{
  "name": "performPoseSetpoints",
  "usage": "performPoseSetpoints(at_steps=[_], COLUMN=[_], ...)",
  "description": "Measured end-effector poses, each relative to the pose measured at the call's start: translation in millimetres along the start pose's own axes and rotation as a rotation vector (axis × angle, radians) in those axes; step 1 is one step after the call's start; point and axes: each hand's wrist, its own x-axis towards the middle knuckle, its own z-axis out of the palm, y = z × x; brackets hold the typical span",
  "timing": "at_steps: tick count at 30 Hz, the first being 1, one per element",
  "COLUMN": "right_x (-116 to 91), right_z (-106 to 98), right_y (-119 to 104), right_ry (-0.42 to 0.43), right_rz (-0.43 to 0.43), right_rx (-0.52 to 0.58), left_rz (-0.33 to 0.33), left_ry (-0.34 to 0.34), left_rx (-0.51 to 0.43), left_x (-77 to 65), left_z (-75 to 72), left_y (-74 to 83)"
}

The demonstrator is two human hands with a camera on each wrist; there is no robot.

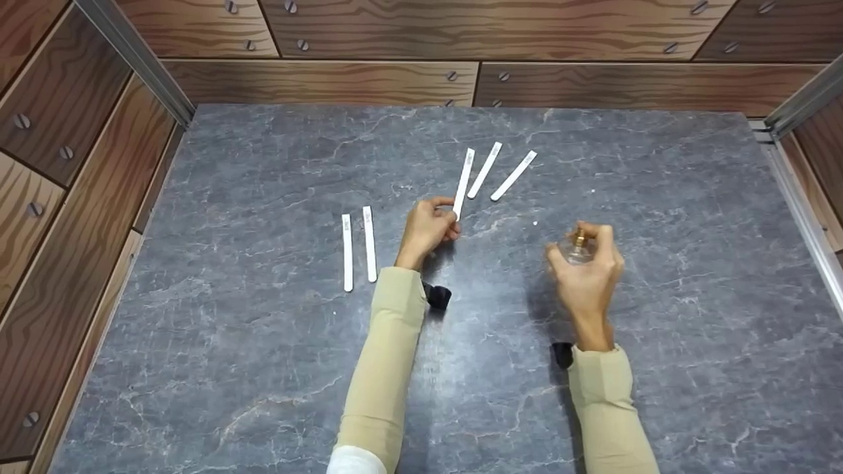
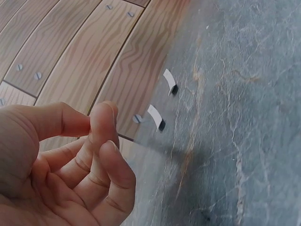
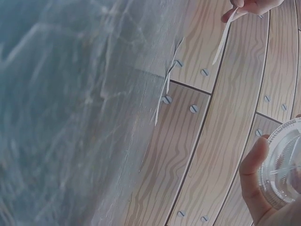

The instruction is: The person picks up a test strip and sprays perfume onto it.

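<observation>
Between thumb and fingers, my left hand [image 1: 427, 229] pinches the lower end of a white paper test strip [image 1: 465, 172] with small print near its top. The right wrist view shows this strip [image 3: 225, 40] raised off the tabletop. To the right, my right hand [image 1: 589, 273] grips a clear glass perfume bottle [image 1: 577, 255] with a gold spray neck [image 1: 580, 236]. The ribbed glass base [image 3: 277, 165] of the bottle faces the right wrist camera. In the left wrist view, the fingers of my left hand [image 2: 89, 165] hide the pinched strip.
Two more strips, one upright [image 1: 485, 170] and one slanted [image 1: 514, 176], lie beyond the left hand. Another pair, a left strip [image 1: 348, 253] and its neighbour [image 1: 369, 245], lies left of that hand. Wood-patterned walls [image 1: 395, 29] border the grey marbled tabletop [image 1: 263, 342].
</observation>
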Motion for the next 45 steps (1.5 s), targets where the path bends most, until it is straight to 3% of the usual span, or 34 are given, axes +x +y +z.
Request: performPoseSetpoints(at_steps=[14,21,28,39,45], right_x=[-0.2,0.0,0.1,-0.1,-0.2], right_z=[-1.7,-2.2,-1.2,-0.3,-1.5], right_y=[1.7,0.3,-0.2,2.4,2.8], right_ry=[0.002,0.005,0.006,-0.019,-0.013], right_rz=[0.004,-0.052,-0.043,-0.064,-0.054], right_rx=[0.014,0.005,0.012,0.026,0.009], left_rz=[-0.060,-0.064,-0.047,-0.042,-0.044], left_ry=[0.026,0.037,0.038,0.115,0.109], left_rx=[0.064,0.166,0.272,0.278,0.265], left_x=[23.1,30.8,37.3,44.9,42.7], left_z=[2.1,-1.0,-2.4,2.2,4.5], left_y=[-2.5,-0.1,1.3,0.2,-0.8])
